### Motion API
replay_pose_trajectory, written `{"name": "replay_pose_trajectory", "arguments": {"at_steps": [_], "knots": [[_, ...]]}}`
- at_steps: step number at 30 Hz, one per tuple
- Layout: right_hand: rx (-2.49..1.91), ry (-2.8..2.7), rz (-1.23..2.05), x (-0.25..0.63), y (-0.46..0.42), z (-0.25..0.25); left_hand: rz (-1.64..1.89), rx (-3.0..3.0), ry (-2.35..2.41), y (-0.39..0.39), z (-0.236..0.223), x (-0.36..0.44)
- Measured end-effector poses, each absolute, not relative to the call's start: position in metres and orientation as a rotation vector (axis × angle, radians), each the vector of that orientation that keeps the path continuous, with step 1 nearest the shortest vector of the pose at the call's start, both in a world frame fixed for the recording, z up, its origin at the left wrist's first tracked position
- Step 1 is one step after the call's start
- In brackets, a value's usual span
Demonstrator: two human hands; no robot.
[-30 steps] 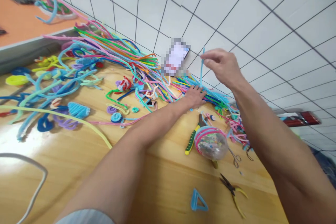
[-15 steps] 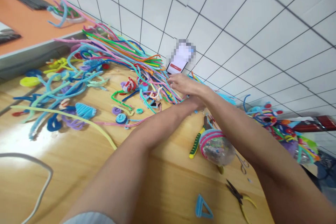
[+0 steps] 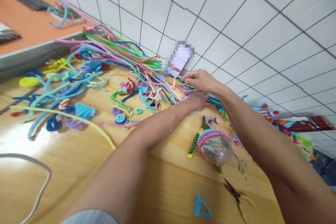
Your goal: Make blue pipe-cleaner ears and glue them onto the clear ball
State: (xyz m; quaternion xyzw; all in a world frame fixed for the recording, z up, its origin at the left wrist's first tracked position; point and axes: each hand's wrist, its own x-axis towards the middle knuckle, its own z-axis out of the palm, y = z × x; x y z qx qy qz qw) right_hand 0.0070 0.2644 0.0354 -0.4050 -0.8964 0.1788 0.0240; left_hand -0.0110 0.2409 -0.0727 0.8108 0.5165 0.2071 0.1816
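My right hand (image 3: 201,79) is over the bundle of colourful pipe cleaners (image 3: 126,54) by the tiled wall. Its thumb and fingers are pinched together, with a light blue pipe cleaner (image 3: 175,74) at the fingertips. My left hand (image 3: 198,100) lies low on the right part of the bundle, just under my right hand. Its fingers are hidden, so what it grips does not show. A phone (image 3: 181,59) leans against the wall just beyond my right fingertips; part of its screen is blurred out.
Green-and-yellow pliers (image 3: 194,143) lie beside a clear round container (image 3: 216,148) with pink and blue bands. Scissors (image 3: 240,163), yellow-handled pliers (image 3: 237,196) and a blue triangle (image 3: 201,205) are nearer me. Loose shaped pieces (image 3: 85,110) cover the left side, by a white cable (image 3: 43,168).
My right hand has moved right, away from the phone's lower edge, uncovering pipe cleaners there. My left hand stays in nearly the same place.
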Motion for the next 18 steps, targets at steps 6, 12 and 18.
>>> {"name": "replay_pose_trajectory", "arguments": {"at_steps": [6, 12, 18], "knots": [[-1.302, -2.763, 0.614, 0.042, 0.274, 0.037, 0.547, 2.297, 1.481, 0.242, -0.075, -0.011], [-1.399, -2.673, 0.646, 0.079, 0.270, 0.028, 0.500, 2.314, 1.499, 0.244, -0.079, -0.006], [-1.544, -2.585, 0.419, 0.110, 0.237, 0.042, 0.434, 2.325, 1.535, 0.247, -0.083, -0.007]]}}
